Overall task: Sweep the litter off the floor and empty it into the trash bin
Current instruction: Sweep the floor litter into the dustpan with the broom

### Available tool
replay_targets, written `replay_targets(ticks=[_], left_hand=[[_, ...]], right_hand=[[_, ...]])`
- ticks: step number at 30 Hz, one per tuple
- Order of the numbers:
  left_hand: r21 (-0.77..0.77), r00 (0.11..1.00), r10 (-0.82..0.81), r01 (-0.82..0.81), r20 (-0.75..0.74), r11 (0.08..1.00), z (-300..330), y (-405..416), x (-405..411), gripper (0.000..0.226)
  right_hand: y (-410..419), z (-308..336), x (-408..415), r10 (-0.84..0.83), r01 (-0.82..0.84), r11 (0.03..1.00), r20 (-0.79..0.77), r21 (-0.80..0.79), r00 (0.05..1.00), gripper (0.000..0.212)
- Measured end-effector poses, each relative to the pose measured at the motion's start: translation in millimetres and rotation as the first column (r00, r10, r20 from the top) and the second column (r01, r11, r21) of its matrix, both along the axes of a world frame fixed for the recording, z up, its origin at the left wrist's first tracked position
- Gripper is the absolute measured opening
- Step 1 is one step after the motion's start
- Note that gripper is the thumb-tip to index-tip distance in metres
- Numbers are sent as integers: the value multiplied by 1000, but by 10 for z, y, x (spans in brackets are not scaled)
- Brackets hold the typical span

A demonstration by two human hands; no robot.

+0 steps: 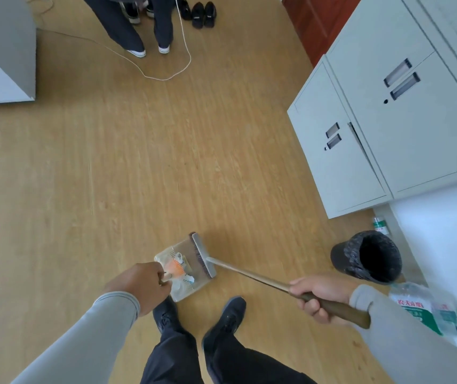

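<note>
The left hand (141,286) reaches forward and down from a grey sleeve, knuckles up, and its fingers are curled round the thin handle of the dustpan (185,268). The dustpan is clear plastic and lies on the wooden floor (138,167), just in front of the person's dark shoes. Inside it lies the litter (178,268): an orange piece, some white pieces and a small blue one.

The right hand (320,296) comes in from the right, also in a grey sleeve, and grips the brown handle of the broom (249,275) with the fingers wrapped under it and the thumb on top. The handle goes from this hand to the left and a little far, down to the broom head (203,254). The head stands at the far right edge of the dustpan, with its bristles touching the pan.

The bin (367,256) is dark, with a black bag in it, and it stands on the floor to the right, near the right hand and just near of a grey cabinet (388,128). Beside the bin, at the right, lies a pack of water bottles (426,311).

Far away on the floor a second person stands, and a white cable (166,78) lies in a loop in front of their feet
</note>
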State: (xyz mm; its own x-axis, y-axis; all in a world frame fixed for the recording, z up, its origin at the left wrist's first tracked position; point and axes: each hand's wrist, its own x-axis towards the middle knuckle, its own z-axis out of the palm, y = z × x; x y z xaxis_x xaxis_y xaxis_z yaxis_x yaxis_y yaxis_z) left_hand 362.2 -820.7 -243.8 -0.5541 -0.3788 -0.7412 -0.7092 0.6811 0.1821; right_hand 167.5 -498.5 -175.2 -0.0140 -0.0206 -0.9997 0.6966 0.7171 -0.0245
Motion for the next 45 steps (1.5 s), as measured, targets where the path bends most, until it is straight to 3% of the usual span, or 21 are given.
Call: replay_targets(ticks=[6, 10, 16, 24, 30, 35, 37, 40, 43, 45], left_hand=[[89, 1000, -29, 27, 12, 996, 156, -39, 158, 17], [121, 999, -53, 52, 4, 991, 307, -223, 58, 16], [81, 993, -117, 118, -14, 990, 464, -537, -335, 17], [31, 988, -151, 151, -27, 988, 468, -525, -1091, 15], [10, 992, -123, 123, -38, 992, 471, -427, -2003, 17], [-9, 995, -94, 94, -36, 996, 347, -424, -2990, 14], [-15, 996, -71, 71, -44, 997, 267, -430, -3374, 13], [-16, 998, -44, 43, -52, 999, 111, -399, -3825, 12], [1, 999, -27, 27, -39, 1000, -4, -356, -4091, 13], [0, 1000, -19, 19, -19, 1000, -31, -378, -4153, 14]], right_hand=[[-77, 335, 180, 1, 8, 999, -169, 51, 986, 15], [-80, 297, 309, -129, 162, 982, -279, 97, 951, 16], [134, 216, 235, -344, 394, 913, -320, 106, 883, 25], [582, -35, -546, -738, 766, 642, -298, -36, 605, 2], [635, -212, -1444, -892, 901, 424, -212, -91, 399, 21], [384, -490, -2497, -949, 967, 243, -223, -75, 222, 21], [165, -646, -2936, -925, 951, 307, -247, -40, 288, 19], [-240, -796, -3389, -841, 865, 501, -240, -9, 484, 23], [-647, -833, -3450, -590, 619, 784, -247, 52, 769, 24], [-833, -883, -3261, -387, 413, 905, -208, 104, 898, 18]])
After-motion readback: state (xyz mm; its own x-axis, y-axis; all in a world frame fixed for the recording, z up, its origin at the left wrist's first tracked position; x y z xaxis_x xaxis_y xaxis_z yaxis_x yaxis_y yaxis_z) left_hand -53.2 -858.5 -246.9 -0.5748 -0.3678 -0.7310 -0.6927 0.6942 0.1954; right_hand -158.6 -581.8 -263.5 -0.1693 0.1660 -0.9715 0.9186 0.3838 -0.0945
